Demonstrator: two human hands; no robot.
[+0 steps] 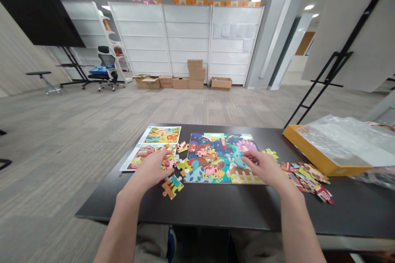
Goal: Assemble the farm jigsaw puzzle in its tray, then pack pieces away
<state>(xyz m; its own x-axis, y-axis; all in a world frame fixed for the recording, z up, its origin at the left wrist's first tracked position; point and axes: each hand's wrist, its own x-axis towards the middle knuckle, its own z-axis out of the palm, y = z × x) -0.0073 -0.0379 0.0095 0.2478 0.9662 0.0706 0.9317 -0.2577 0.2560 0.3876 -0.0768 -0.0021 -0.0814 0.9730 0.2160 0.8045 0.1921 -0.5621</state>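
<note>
A colourful puzzle board (200,176) lies at the middle of the black table, with loose pieces and a strip of fence pieces (245,176) on it. My left hand (153,168) is over the loose puzzle pieces (184,166) left of the board, its fingers bent around a piece with a pink animal face. Over the board's right part is my right hand (262,166), fingers apart and slightly curled, with nothing visible in them. Two printed picture sheets (148,136) lie at the back left, partly under pieces. Another pile of pieces (308,181) lies right of my right forearm.
A yellow box (327,158) with clear plastic wrap (345,135) stands on the table's (216,207) right side. Beyond the table are an easel board (342,37), cardboard boxes (196,74), white shelves, an office chair (105,70) and a large screen (40,20).
</note>
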